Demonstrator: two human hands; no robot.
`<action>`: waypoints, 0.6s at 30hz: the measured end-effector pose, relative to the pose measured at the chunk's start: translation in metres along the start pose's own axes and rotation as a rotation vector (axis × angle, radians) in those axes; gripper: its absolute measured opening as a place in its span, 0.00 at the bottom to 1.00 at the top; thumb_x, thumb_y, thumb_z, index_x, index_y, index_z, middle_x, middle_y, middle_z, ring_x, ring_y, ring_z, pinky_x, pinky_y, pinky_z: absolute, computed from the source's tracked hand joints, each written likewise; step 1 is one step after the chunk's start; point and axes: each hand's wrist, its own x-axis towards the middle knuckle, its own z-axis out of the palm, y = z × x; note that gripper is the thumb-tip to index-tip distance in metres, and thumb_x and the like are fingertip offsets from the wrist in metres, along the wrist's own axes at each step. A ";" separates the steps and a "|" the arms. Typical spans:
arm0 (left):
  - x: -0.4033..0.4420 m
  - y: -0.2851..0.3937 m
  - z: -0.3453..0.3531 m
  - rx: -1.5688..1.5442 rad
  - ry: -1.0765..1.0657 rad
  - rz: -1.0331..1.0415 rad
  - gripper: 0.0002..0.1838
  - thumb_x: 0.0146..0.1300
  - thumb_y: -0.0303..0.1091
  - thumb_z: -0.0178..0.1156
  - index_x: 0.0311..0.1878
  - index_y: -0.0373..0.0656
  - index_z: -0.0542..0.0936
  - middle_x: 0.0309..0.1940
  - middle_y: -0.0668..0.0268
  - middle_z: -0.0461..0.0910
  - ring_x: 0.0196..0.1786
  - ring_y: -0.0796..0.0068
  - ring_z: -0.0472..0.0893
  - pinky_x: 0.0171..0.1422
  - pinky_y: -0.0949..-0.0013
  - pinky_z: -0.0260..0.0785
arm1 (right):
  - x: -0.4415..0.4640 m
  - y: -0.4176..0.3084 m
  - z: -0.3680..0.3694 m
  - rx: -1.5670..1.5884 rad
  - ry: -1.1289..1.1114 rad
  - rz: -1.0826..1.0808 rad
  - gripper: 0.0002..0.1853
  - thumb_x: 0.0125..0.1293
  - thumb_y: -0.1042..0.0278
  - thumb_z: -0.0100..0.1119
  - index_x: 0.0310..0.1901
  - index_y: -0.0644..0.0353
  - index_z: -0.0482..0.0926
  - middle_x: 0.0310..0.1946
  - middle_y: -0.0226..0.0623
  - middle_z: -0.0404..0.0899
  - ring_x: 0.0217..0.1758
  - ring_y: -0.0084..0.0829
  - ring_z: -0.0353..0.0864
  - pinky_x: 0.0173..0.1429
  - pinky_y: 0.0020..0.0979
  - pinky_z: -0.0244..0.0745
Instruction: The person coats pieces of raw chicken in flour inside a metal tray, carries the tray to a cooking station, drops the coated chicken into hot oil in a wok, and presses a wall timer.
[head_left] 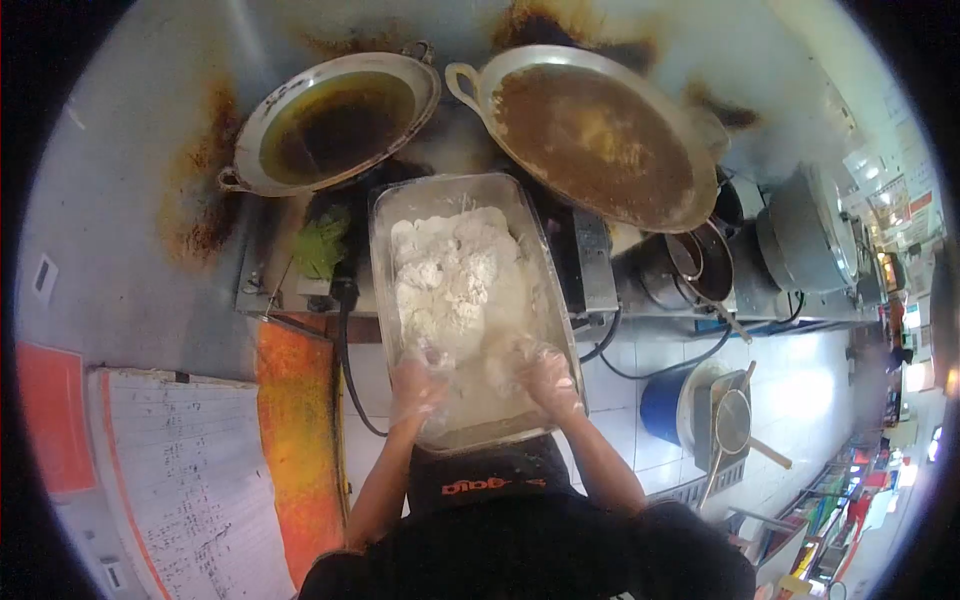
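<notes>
A deep rectangular metal tray (552,285) holds white flour (475,345), with several flour-coated lumps (450,275) heaped in its far half. My left hand (420,378), in a clear plastic glove, is at the near left side of the tray, over the flour. Across from it, my right hand (540,375) is gloved the same way and sits by the near right wall. Flour dusts both gloves. The fingers are blurred and blend into the white, so their grip does not show.
Behind the tray stand a wok of dark oil (340,125) and a larger wok of brown, foaming oil (600,140). Pots (800,235) and a strainer (688,255) are at the right. Lower right are a blue bucket (662,405) and another strainer (733,420). Hoses hang below the stove.
</notes>
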 end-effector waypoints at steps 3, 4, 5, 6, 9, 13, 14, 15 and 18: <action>-0.008 0.008 -0.008 0.295 -0.112 0.021 0.17 0.55 0.35 0.66 0.45 0.33 0.83 0.41 0.51 0.84 0.47 0.53 0.84 0.55 0.58 0.75 | 0.000 0.009 0.003 -0.165 0.054 -0.218 0.14 0.68 0.65 0.57 0.52 0.59 0.81 0.38 0.47 0.85 0.41 0.46 0.85 0.44 0.43 0.80; -0.004 0.000 -0.004 0.430 -0.244 -0.004 0.18 0.55 0.36 0.66 0.45 0.32 0.83 0.41 0.48 0.83 0.48 0.50 0.83 0.56 0.55 0.75 | -0.004 0.004 -0.001 -0.322 -0.022 -0.252 0.15 0.67 0.63 0.59 0.52 0.58 0.81 0.39 0.48 0.85 0.40 0.46 0.85 0.44 0.43 0.80; 0.007 0.001 0.000 0.553 -0.359 -0.017 0.19 0.55 0.36 0.66 0.45 0.32 0.83 0.41 0.45 0.83 0.50 0.46 0.83 0.57 0.53 0.74 | 0.001 -0.004 -0.013 -0.334 -0.007 -0.259 0.15 0.67 0.63 0.59 0.52 0.58 0.81 0.39 0.48 0.85 0.40 0.46 0.85 0.44 0.43 0.80; 0.010 0.005 0.002 0.540 -0.348 -0.004 0.19 0.55 0.36 0.66 0.45 0.32 0.83 0.41 0.45 0.83 0.50 0.46 0.83 0.57 0.53 0.74 | 0.004 -0.014 -0.027 -0.074 -0.027 -0.247 0.14 0.68 0.59 0.58 0.49 0.59 0.82 0.37 0.47 0.85 0.39 0.44 0.85 0.45 0.41 0.80; -0.006 0.005 0.013 0.486 -0.334 -0.037 0.11 0.54 0.32 0.62 0.32 0.31 0.83 0.30 0.41 0.81 0.41 0.43 0.84 0.50 0.49 0.75 | -0.008 -0.057 -0.088 -0.016 -0.037 -0.240 0.15 0.67 0.57 0.59 0.47 0.59 0.83 0.38 0.45 0.85 0.40 0.42 0.85 0.46 0.39 0.80; -0.006 -0.028 0.027 0.554 -0.382 0.242 0.10 0.50 0.30 0.62 0.31 0.32 0.83 0.33 0.42 0.83 0.41 0.41 0.83 0.50 0.49 0.75 | 0.006 -0.083 -0.159 -0.368 0.137 -0.431 0.16 0.64 0.57 0.64 0.48 0.57 0.84 0.40 0.42 0.86 0.41 0.41 0.86 0.46 0.39 0.80; -0.007 -0.041 0.033 0.542 -0.359 0.192 0.10 0.49 0.31 0.62 0.31 0.33 0.84 0.34 0.43 0.83 0.41 0.41 0.83 0.51 0.50 0.75 | 0.012 -0.078 -0.175 0.024 0.222 -0.502 0.17 0.63 0.54 0.66 0.49 0.55 0.85 0.36 0.41 0.86 0.39 0.40 0.86 0.45 0.39 0.80; -0.012 -0.074 0.047 0.544 -0.356 0.199 0.10 0.49 0.31 0.62 0.31 0.33 0.84 0.34 0.43 0.83 0.41 0.41 0.83 0.51 0.50 0.75 | 0.023 -0.084 -0.195 -0.545 0.396 -0.540 0.17 0.62 0.54 0.67 0.48 0.54 0.85 0.36 0.41 0.85 0.39 0.40 0.85 0.45 0.38 0.80; -0.010 -0.138 0.072 0.088 0.049 0.551 0.12 0.49 0.33 0.62 0.32 0.34 0.85 0.35 0.46 0.84 0.42 0.46 0.83 0.51 0.51 0.73 | 0.037 -0.122 -0.254 -0.598 0.655 -0.684 0.10 0.64 0.57 0.64 0.40 0.52 0.86 0.32 0.41 0.84 0.38 0.41 0.84 0.44 0.39 0.79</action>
